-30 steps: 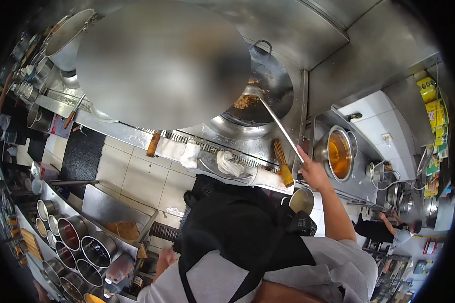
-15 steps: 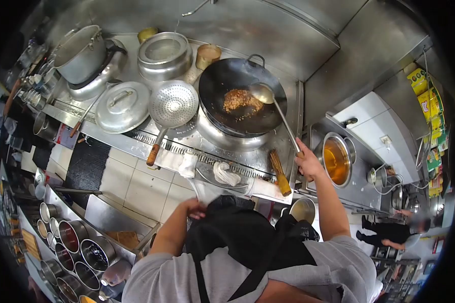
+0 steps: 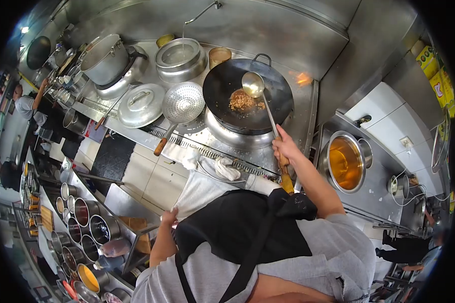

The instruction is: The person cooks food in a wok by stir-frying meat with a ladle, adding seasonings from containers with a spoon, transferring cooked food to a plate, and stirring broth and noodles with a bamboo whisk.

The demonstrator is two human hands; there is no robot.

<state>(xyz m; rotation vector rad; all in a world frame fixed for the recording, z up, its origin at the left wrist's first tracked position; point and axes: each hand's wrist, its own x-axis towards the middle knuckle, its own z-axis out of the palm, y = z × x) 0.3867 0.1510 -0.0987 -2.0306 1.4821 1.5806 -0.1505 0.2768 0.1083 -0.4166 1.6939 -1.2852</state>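
My right hand [image 3: 286,146] is closed around the wooden handle of a ladle [image 3: 254,85]. The ladle's bowl is over the black wok [image 3: 280,103], just above a small heap of browned, chopped food [image 3: 241,101]. Down at the lower left, my left hand [image 3: 170,217] pinches the end of a white cloth [image 3: 199,191], which stretches up to the stove's front edge. Near my right forearm lies a bamboo brush [image 3: 287,183], partly hidden. A perforated strainer [image 3: 183,102] with a wooden handle rests left of the wok.
An orange flame [image 3: 303,78] shows right of the wok. A domed lid [image 3: 141,105], a covered pot [image 3: 181,59] and a large stockpot [image 3: 104,59] stand to the left. A basin of amber liquid [image 3: 346,164] is at the right. Co-workers stand at the far left and far right.
The ladle bowl has moved left over the food, and my right hand has come up and left. My left hand has drawn the cloth down and left, stretching it out. A flame has appeared.
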